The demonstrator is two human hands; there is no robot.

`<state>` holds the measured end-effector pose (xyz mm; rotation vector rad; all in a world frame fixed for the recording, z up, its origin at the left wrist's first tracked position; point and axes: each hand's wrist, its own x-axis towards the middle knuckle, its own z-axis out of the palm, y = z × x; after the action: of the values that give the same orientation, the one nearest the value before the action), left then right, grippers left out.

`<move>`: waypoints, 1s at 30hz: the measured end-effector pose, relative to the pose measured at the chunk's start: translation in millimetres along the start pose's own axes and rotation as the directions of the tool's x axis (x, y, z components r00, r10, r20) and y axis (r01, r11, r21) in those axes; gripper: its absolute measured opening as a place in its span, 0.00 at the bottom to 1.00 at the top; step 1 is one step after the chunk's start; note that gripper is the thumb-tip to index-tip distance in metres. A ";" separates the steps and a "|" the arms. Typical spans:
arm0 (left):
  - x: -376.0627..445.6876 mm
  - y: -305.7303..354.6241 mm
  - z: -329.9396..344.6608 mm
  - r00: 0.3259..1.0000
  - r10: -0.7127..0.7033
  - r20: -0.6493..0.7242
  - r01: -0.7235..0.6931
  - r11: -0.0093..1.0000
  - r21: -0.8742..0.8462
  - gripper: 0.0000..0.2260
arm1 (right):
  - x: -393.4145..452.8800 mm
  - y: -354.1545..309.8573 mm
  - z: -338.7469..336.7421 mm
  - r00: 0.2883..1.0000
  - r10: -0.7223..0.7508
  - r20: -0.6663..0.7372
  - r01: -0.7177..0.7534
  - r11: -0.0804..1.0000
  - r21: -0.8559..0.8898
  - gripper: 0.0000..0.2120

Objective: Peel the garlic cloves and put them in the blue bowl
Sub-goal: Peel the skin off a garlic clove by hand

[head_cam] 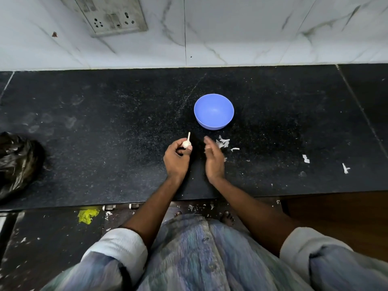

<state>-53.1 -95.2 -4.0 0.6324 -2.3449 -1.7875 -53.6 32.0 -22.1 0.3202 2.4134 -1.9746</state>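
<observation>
My left hand grips a white garlic bulb with its stem pointing up, just above the black counter. A hand's width to the right, my right hand is held edge-on with relaxed fingers and holds nothing. The blue bowl stands behind both hands, a little to the right, and I see nothing inside it. White peel scraps lie on the counter just right of my right hand.
A crumpled black plastic bag lies at the counter's left edge. More peel bits are scattered at the right. The marble wall carries a socket plate. The counter's front edge runs below my wrists.
</observation>
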 end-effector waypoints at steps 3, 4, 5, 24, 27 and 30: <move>-2.3 0.0 0.8 0.999 0.015 0.049 -0.015 1.000 0.006 0.12 | 17.0 4.2 -26.2 0.987 0.004 -0.159 -0.007 1.000 -0.020 0.22; -2.8 0.5 1.8 0.998 0.018 0.066 -0.019 1.000 0.008 0.12 | 18.5 6.7 -31.8 0.983 -0.013 -0.183 0.010 1.000 -0.021 0.21; -3.7 1.9 3.2 0.997 0.019 0.078 -0.020 1.000 0.011 0.12 | 17.5 6.3 -33.4 0.982 -0.035 -0.184 0.032 0.999 -0.021 0.21; -18.9 26.5 44.8 0.971 0.165 0.175 -0.181 0.980 0.079 0.18 | 40.1 -26.8 -75.9 0.933 0.174 0.317 -0.267 0.922 0.280 0.10; -17.8 26.7 47.2 0.970 0.178 0.165 -0.192 0.978 0.075 0.11 | 48.0 -25.5 -85.9 0.907 0.178 0.381 -0.288 0.923 0.254 0.11; -21.1 26.4 51.3 0.970 0.193 0.146 -0.213 0.968 0.131 0.07 | 49.4 -26.5 -89.9 0.886 0.203 0.417 -0.318 0.920 0.228 0.11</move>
<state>-58.4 -35.4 9.1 0.2816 -2.5391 -1.6275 -95.2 121.9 15.6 0.2187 1.7435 -2.0331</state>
